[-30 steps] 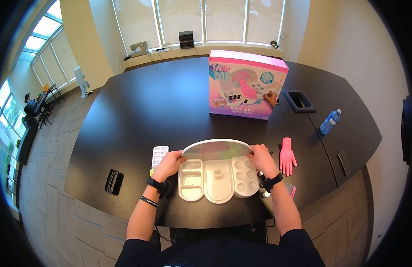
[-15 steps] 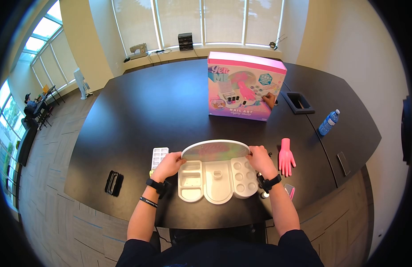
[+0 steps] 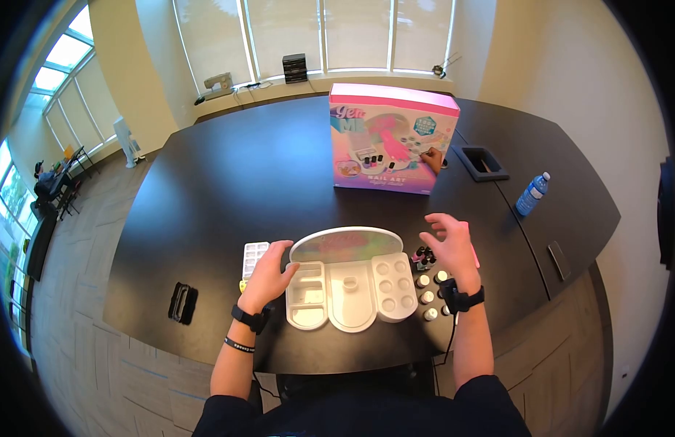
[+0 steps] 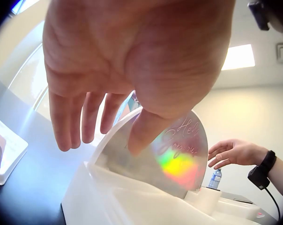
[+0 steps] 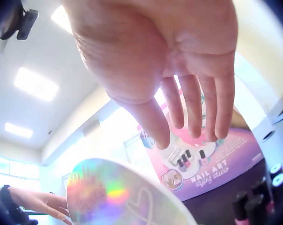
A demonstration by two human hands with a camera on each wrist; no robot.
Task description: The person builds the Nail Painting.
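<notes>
A white organizer tray (image 3: 377,298) with compartments and round wells sits in front of me. At its back stands a rounded mirror panel (image 3: 344,246) with a rainbow sheen, lettered in the left wrist view. My left hand (image 3: 268,277) hovers by the panel's left end, thumb apart from the fingers, holding nothing. My right hand (image 3: 455,253), fingers spread and loosely bent, is off the panel to its right, above the small bottles. Dark-capped nail polish bottles (image 3: 423,257) and white-topped bottles (image 3: 426,297) stand below it. A pink model hand (image 3: 476,255) is mostly hidden behind it.
A tall pink nail art box (image 3: 392,146) stands behind the tray. Left lie a small white sectioned tray (image 3: 254,253) and a black case-like object (image 3: 182,303). A water bottle (image 3: 532,194) and a flat dark device (image 3: 559,261) are at the right.
Both hands have let go of the panel's ends. The right hand has moved right and up, over the bottles; the left has shifted slightly outward. The panel stays upright.
</notes>
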